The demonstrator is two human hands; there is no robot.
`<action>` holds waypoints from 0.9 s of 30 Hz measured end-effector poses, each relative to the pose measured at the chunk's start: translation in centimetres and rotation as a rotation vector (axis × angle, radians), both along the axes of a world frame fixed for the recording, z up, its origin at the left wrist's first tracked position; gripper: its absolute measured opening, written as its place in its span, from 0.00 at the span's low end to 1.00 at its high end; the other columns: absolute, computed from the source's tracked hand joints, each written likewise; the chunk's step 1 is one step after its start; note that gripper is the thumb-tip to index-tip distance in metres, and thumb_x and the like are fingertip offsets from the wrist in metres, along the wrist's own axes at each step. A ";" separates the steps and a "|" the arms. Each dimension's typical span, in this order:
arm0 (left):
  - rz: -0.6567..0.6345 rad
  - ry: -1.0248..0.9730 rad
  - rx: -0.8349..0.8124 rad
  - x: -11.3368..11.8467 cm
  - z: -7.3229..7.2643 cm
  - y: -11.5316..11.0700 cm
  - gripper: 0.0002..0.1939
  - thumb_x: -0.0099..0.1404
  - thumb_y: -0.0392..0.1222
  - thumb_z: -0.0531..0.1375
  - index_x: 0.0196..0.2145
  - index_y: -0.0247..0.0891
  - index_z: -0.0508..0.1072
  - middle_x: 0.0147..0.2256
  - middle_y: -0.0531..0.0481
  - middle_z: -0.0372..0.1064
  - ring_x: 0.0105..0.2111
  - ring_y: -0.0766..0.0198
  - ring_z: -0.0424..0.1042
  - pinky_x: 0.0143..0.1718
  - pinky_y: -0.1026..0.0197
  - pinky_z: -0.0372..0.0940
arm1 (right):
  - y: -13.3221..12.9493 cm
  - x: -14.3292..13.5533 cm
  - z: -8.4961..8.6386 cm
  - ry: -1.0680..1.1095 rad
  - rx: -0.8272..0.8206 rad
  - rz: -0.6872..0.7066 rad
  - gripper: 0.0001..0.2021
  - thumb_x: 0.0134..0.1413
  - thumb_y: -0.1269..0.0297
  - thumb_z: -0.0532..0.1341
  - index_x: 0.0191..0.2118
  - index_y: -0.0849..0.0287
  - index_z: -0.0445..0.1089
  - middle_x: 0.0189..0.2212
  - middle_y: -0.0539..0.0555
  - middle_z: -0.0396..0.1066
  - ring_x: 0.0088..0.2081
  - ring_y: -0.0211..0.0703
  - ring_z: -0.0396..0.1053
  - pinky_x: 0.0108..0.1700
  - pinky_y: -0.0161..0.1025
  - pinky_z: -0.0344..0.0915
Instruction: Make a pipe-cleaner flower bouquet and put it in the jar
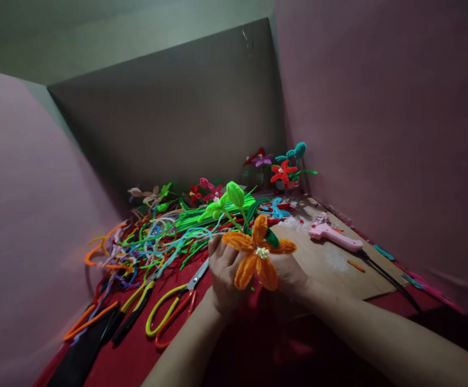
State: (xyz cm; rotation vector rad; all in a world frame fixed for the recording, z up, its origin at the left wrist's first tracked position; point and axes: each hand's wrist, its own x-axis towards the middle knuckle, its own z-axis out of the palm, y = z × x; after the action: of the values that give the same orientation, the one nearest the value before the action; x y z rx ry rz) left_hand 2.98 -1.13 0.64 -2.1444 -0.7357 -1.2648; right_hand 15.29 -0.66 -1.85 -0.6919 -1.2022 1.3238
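Note:
An orange pipe-cleaner flower (261,252) with a pale centre faces the camera, in front of both hands. Behind it rise a bright green bud (235,194) and green stems. My left hand (226,271) is closed at the flower's left, its fingers curled; the stems run down toward it. On the other side, my right hand (290,275) is close behind the petals, its fingers mostly hidden by them, so its grip cannot be made out. Scissors (191,285) with yellow and red handles lie beside my left hand.
Coloured pipe cleaners (157,236) are heaped at the left, near yellow-black pliers (137,306). A pink glue gun (334,236) with a black cable rests on a brown board (318,269) at the right. Finished flowers (284,172) stand at the back by the wall.

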 end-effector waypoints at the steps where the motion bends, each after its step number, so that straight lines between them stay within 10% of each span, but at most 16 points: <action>1: 0.030 0.001 0.021 0.0 -0.1 0.1 0.05 0.58 0.35 0.53 0.28 0.40 0.68 0.27 0.48 0.68 0.33 0.60 0.66 0.42 0.53 0.57 | 0.2 0.1 0.0 0.012 -0.003 -0.020 0.09 0.43 0.58 0.60 0.25 0.59 0.65 0.20 0.49 0.61 0.23 0.36 0.55 0.26 0.36 0.55; 6: -0.033 -0.142 -0.167 0.1 0.8 -0.1 0.07 0.57 0.31 0.54 0.31 0.38 0.69 0.32 0.47 0.68 0.35 0.61 0.66 0.41 0.55 0.61 | 0.7 1.0 0.4 0.106 -0.005 0.055 0.10 0.43 0.57 0.62 0.25 0.60 0.68 0.18 0.48 0.60 0.22 0.34 0.53 0.26 0.35 0.51; 12: -0.308 -0.733 -0.964 0.1 3.6 -1.0 0.09 0.58 0.43 0.56 0.32 0.36 0.72 0.30 0.48 0.70 0.31 0.62 0.69 0.34 0.60 0.64 | 0.3 1.9 1.0 0.208 -0.043 0.292 0.11 0.41 0.59 0.65 0.25 0.61 0.67 0.16 0.47 0.57 0.18 0.30 0.47 0.22 0.33 0.43; 16: -0.550 -0.744 -1.290 0.0 4.7 -0.5 0.11 0.57 0.45 0.58 0.27 0.34 0.71 0.24 0.50 0.68 0.25 0.67 0.66 0.29 0.63 0.62 | 0.4 2.4 1.1 0.222 -0.088 0.367 0.14 0.38 0.57 0.66 0.22 0.60 0.63 0.14 0.45 0.51 0.17 0.30 0.45 0.21 0.34 0.41; 27: -0.534 -0.712 -1.144 0.5 4.8 -0.2 0.03 0.52 0.36 0.61 0.27 0.34 0.73 0.20 0.55 0.64 0.21 0.71 0.62 0.25 0.68 0.59 | 1.4 3.1 0.0 0.303 -0.192 0.617 0.11 0.42 0.62 0.65 0.24 0.62 0.64 0.13 0.42 0.48 0.15 0.26 0.39 0.17 0.27 0.41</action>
State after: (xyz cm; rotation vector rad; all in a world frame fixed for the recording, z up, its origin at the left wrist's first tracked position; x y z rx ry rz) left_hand 3.44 -1.34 5.49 -2.8671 -1.5125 -2.3508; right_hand 18.41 0.70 -1.82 -0.2311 -1.0845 1.9959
